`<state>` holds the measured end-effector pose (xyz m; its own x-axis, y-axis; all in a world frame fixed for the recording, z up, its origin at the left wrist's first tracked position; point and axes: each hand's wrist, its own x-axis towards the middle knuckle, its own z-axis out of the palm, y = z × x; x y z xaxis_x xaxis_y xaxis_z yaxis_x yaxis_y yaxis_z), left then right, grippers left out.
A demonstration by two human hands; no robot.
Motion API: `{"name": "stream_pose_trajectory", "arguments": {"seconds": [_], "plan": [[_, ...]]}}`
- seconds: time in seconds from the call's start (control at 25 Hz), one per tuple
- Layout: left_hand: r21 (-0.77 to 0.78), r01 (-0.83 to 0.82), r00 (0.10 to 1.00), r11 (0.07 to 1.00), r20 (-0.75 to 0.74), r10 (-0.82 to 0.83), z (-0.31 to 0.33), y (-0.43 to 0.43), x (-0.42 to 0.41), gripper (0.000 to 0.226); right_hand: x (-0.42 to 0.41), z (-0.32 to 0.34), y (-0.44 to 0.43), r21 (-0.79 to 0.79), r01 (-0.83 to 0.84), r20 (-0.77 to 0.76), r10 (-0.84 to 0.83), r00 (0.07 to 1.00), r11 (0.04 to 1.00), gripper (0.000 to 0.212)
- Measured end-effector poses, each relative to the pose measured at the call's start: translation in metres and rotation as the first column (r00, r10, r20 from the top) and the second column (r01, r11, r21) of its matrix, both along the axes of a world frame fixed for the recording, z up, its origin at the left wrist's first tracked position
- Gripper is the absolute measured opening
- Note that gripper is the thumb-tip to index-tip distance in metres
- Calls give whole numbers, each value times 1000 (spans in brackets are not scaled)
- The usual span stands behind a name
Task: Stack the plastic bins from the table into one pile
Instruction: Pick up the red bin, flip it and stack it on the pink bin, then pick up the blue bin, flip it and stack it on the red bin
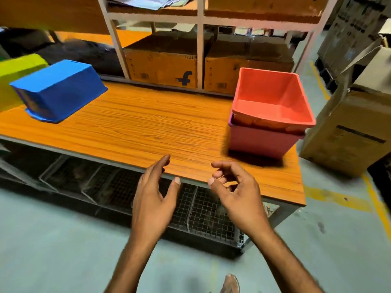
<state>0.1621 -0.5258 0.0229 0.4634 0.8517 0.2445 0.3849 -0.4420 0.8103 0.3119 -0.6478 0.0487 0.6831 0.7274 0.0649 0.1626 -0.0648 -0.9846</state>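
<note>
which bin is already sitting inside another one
The red bin, nested in the pink bin on the right; the blue bin and green bin at left sit unstacked.

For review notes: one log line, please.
left hand open; right hand open; red bin in pink bin; blue bin, green bin unstacked

Nested bins [269, 119] right, overturned bin [60, 89] left

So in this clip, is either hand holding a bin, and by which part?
Neither. The left hand and right hand hover empty near the table edge, fingers loosely curled.
</note>
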Motion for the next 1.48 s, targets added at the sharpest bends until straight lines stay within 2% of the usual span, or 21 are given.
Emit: {"name": "stream_pose_trajectory", "arguments": {"seconds": [0.2, 0.28, 0.44, 0.6, 0.72, 1.0, 1.16, 1.32, 1.48], "plan": [[147, -88, 989, 985, -102, 104, -3, 8, -133, 57, -124, -15, 32, -30, -73, -22, 73, 997, 997, 28], [174, -139, 976, 975, -140, 164, -4, 14, -186, 57, -175, -19, 47, -54, -118, 40, 121, 992, 991, 30], [178, -219, 954, 959, -166, 248, -6, 29, -272, 55, -249, -18, 81, -88, -165, 228, 182, 956, 982, 32], [125, -318, 936, 940, -116, 332, -1, 74, -334, 52, -305, -11, 135, -59, -231, 206, 238, 949, 971, 37], [63, -373, 925, 926, -48, 376, 8, 122, -358, 48, -333, -3, 185, -34, -260, 181, 262, 948, 965, 37], [111, -350, 937, 930, 14, 350, 25, 276, -385, 48, -371, -2, 339, 62, -276, 106, 269, 957, 959, 34], [116, -321, 945, 940, -31, 327, 30, 370, -397, 53, -379, 0, 439, 104, -228, 69, 222, 973, 968, 32], [129, -285, 956, 950, -38, 292, 35, 454, -402, 61, -379, 12, 518, 111, -187, 126, 173, 977, 976, 33], [104, -211, 977, 972, -11, 213, 36, 541, -398, 61, -378, 16, 583, 70, -73, 152, 62, 986, 995, 35]]}}
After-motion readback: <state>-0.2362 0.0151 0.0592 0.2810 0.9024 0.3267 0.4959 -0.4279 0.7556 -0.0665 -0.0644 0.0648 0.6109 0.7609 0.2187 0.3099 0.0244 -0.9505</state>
